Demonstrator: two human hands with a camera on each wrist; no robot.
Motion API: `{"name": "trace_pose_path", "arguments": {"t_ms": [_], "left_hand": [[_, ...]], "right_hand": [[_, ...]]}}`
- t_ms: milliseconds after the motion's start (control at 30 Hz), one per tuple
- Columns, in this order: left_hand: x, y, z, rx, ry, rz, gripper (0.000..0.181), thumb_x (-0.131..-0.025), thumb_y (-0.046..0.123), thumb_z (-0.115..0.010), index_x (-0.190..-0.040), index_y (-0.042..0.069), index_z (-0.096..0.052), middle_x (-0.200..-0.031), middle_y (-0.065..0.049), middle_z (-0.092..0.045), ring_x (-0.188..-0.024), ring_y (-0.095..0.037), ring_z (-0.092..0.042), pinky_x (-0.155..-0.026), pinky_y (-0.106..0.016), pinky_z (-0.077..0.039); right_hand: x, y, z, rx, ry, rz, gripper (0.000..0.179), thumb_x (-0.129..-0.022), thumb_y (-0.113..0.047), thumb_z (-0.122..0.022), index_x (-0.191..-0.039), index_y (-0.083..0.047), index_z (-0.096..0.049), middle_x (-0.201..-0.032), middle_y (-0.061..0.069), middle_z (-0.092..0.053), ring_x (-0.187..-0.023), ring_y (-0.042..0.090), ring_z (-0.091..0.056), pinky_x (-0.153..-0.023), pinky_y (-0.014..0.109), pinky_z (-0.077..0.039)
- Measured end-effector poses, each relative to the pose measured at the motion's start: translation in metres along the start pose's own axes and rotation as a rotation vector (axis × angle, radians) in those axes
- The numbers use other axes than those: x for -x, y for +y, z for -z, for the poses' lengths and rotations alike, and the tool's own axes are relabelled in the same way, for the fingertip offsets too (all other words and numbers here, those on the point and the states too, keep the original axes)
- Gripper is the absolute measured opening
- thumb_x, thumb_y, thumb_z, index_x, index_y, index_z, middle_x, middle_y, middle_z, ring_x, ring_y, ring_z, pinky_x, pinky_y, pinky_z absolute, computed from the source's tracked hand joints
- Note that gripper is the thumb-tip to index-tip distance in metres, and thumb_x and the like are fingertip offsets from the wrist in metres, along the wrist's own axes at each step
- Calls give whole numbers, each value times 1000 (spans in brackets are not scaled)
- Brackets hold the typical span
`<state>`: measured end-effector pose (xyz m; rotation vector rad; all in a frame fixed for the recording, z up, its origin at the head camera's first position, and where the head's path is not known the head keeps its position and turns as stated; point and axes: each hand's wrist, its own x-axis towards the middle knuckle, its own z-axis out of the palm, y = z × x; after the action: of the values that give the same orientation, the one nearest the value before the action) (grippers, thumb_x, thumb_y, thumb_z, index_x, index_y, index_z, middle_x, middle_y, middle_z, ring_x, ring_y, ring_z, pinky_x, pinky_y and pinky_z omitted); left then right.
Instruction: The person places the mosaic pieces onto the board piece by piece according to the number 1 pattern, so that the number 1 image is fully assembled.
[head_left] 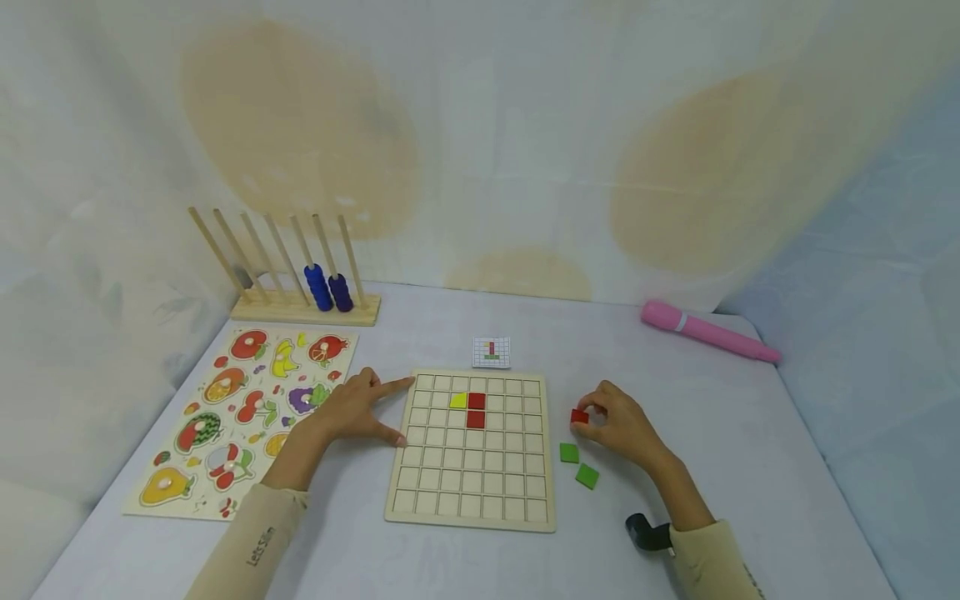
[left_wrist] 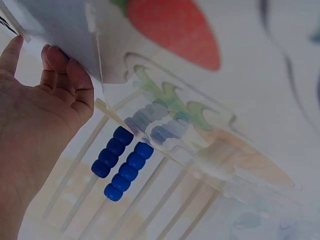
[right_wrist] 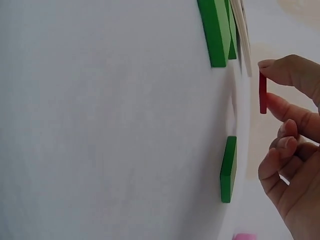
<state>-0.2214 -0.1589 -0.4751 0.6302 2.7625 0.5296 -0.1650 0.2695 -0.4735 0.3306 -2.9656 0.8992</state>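
Note:
My right hand (head_left: 624,423) pinches a small red square tile (head_left: 579,416) between thumb and fingertips, just off the table to the right of the grid board. The same red tile (right_wrist: 263,92) shows edge-on in the right wrist view. With index finger and thumb spread, my left hand (head_left: 358,410) touches the left edge of the wooden grid board (head_left: 472,527). On the board lie a yellow piece (head_left: 458,401) and two red tiles (head_left: 476,419), one above the other. Green tiles (head_left: 568,452) lie near my right hand; another green tile (right_wrist: 228,170) appears in the right wrist view.
A pattern card (head_left: 491,352) lies behind the board. On the left are a fruit puzzle board (head_left: 255,367) and a peg stand (head_left: 300,311) with blue beads. A pink stick-like object (head_left: 712,332) lies far right. Near the right sleeve is a black curved object (head_left: 647,533).

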Motion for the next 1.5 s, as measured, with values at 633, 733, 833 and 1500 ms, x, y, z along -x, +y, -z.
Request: {"name": "trace_pose_path", "arguments": {"t_ms": [633, 733, 833, 1500], "left_hand": [[2, 1, 1, 14, 20, -17, 102, -60, 62, -86, -149, 29, -47, -97, -7, -43, -78, -19, -39, -67, -32, -33], [2, 0, 1, 9, 21, -13, 102, -60, 63, -85, -149, 29, -47, -97, -6, -43, -79, -19, -39, -67, -32, -33], [2, 0, 1, 2, 16, -4, 102, -60, 63, -85, -149, 30, -46, -97, -6, -43, -80, -19, -39, -68, -32, -33], [1, 0, 1, 9, 7, -4, 102, -62, 63, -85, -149, 30, -46, -97, -6, -43, -79, -19, -39, -67, -32, -33]], "right_hand": [[-12, -34, -15, -111, -76, 36, 23, -77, -21, -85, -93, -9, -72, -83, 2, -48, -78, 16, -44, -64, 24, -37], [-15, -40, -18, -120, -82, 60, 24, -77, -21, -86, -92, -9, -71, -83, 2, -48, -77, 15, -44, -64, 24, -36], [-17, -46, -21, -133, -96, 83, 23, -78, -21, -85, -92, -10, -71, -83, 2, -48, -77, 15, -44, -63, 24, -36], [-23, -75, -41, -110, -161, 160, 20, -80, -23, -83, -92, -13, -72, -86, -1, -52, -77, 15, -49, -63, 22, -39]]}}
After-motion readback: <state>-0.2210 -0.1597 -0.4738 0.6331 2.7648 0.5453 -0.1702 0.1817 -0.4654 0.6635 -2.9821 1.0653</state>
